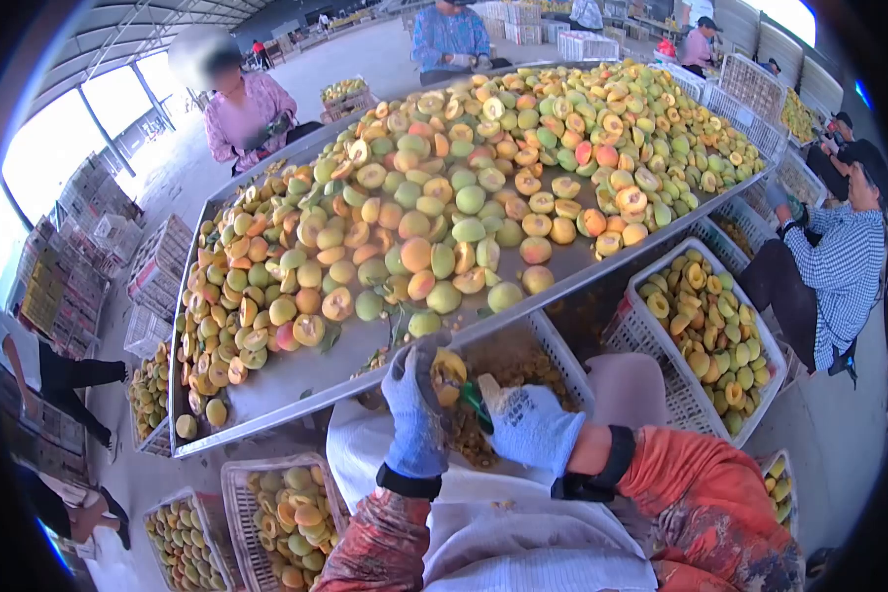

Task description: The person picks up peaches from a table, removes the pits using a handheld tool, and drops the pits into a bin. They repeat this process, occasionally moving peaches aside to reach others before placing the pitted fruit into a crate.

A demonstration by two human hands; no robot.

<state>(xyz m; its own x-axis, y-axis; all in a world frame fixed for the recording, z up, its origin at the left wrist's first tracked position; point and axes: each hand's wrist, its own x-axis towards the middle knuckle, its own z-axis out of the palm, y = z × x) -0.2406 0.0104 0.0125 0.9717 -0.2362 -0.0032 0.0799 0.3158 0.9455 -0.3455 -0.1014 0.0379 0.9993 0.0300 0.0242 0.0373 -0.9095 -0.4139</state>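
Observation:
My left hand [414, 405], in a blue and grey work glove, is closed around a cut fruit [448, 375] whose orange inside faces right. Just to its right, my right hand [531, 426], in a light blue glove, grips a small green-handled tool [476, 403] close against the fruit. Both hands are in front of the table's near edge, above a crate [559, 357] holding brownish scraps. Beyond them, a large metal table [365, 367] carries a heap of whole and halved yellow-green and orange fruit [414, 255].
A crate of halved fruit [775, 370] stands at right, another [235, 513] at lower left. A person in pink [247, 113], one in blue [451, 39] and one in a checked shirt [839, 261] sit around the table. Stacked crates [54, 286] rise at far left.

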